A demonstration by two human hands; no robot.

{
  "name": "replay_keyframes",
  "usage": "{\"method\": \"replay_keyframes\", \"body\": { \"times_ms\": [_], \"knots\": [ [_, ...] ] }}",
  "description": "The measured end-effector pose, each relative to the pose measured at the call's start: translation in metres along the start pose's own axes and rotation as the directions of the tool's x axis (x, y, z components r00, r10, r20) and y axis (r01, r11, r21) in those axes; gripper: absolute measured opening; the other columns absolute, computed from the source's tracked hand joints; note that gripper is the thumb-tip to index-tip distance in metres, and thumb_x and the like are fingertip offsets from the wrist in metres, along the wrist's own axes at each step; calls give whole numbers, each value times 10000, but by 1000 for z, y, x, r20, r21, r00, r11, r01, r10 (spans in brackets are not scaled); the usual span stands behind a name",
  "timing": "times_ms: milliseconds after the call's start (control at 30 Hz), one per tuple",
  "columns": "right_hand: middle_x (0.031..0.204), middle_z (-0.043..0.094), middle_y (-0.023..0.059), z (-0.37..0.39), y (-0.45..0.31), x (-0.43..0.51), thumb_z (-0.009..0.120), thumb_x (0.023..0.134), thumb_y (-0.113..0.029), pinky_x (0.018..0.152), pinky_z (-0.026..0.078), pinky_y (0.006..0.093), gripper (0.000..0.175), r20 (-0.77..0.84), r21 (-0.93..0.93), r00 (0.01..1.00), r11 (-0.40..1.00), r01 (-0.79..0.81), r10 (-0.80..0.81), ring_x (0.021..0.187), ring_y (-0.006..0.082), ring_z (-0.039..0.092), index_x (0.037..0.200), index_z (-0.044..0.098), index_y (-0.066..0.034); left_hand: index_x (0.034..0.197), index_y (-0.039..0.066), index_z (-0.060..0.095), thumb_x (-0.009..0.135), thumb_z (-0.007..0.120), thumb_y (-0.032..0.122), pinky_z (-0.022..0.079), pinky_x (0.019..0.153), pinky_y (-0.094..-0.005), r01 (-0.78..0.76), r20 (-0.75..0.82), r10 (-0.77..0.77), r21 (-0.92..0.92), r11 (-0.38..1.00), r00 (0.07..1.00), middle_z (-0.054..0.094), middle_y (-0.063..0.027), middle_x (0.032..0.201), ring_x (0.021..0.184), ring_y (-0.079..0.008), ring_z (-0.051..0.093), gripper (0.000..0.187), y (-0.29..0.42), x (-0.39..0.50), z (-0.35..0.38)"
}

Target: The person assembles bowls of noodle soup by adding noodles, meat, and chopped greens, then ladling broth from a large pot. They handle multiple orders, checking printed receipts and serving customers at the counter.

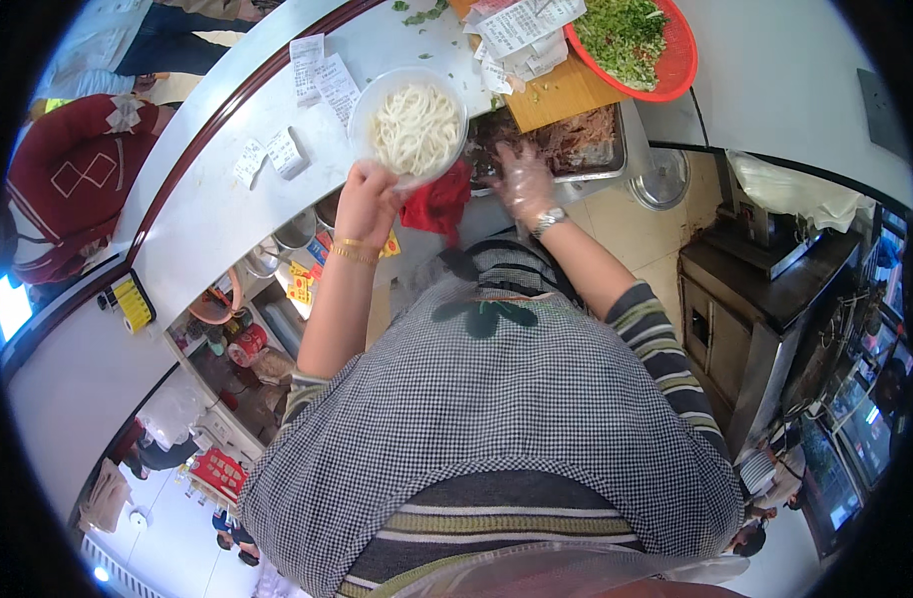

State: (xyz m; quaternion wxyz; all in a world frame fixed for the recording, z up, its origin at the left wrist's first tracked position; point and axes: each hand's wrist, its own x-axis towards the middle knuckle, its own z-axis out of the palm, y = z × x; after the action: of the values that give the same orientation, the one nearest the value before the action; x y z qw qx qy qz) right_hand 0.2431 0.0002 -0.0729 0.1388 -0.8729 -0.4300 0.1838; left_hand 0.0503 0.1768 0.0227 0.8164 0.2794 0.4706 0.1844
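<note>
My left hand (372, 196), bare with gold bracelets at the wrist, grips the near rim of a clear plastic bowl. White noodles (417, 128) fill the bowl, which is over the counter. In a clear plastic glove, my right hand (525, 179) reaches into a metal tray (592, 177) of sliced and shredded meat (583, 138). Its fingers are spread at the meat; whether they pinch a piece I cannot tell. A wooden cutting board (568, 93) lies across the tray's far part. Between my hands hangs a red cloth (435, 205).
A red plastic colander (686, 56) of chopped greens sits at the board's far right. Paper receipts (527, 28) lie on the board, others (337, 84) on the white counter (225, 194). A dark metal cabinet (770, 276) stands right. People are beyond the counter.
</note>
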Motion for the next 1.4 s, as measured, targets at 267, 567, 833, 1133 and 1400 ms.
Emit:
{"method": "replay_keyframes", "body": {
  "times_ms": [267, 567, 833, 1133, 1400],
  "knots": [
    [1166, 609, 235, 42, 7, 5, 639, 834, -116, 821, 560, 466, 296, 169, -2, 985, 999, 37, -36, 983, 377, 654, 1128, 622, -86, 891, 142, 479, 868, 539, -28, 583, 778, -439, 86, -74, -84, 19, 996, 994, 547, -6, 872, 805, -159, 595, 182, -33, -80, -23],
    [738, 652, -5, 4, 27, -3, 698, 781, 18, 691, 522, 279, 59, 266, 687, 921, 614, -387, 283, 710, 117, 615, 828, 692, -16, 1150, 89, 470, 798, 575, -43, 570, 749, -376, 75, -141, -70, 32, 997, 988, 603, -63, 1069, 934, -191, 634, 390, -64, -76, -41],
    [926, 640, -3, -77, -77, -34, 701, 851, -15, 755, 503, 233, 168, 77, 863, 990, 504, -6, -121, 832, 73, 567, 1017, 684, -32, 1320, 30, 447, 798, 589, -49, 579, 834, -438, 70, -168, -48, 126, 990, 985, 614, -96, 1202, 1063, -235, 643, 546, -74, -50, -41],
    [1141, 674, 168, -98, -77, -25, 612, 895, -64, 922, 535, 344, 253, -50, 555, 978, 809, 194, -201, 1045, 305, 653, 1132, 699, -52, 1338, 18, 502, 818, 566, -14, 583, 821, -367, 47, -74, -51, -61, 997, 996, 623, -85, 1221, 1082, -196, 640, 524, -54, -57, -53],
    [1068, 686, 205, 34, -39, 58, 609, 803, -26, 842, 543, 462, 390, 33, -303, 890, 844, 442, -455, 948, 389, 662, 1189, 666, -48, 1300, -4, 524, 792, 559, -10, 591, 818, -373, -44, -136, 32, -89, 995, 990, 636, -90, 1189, 1040, -204, 654, 509, -19, -74, -82]
  ]
}}
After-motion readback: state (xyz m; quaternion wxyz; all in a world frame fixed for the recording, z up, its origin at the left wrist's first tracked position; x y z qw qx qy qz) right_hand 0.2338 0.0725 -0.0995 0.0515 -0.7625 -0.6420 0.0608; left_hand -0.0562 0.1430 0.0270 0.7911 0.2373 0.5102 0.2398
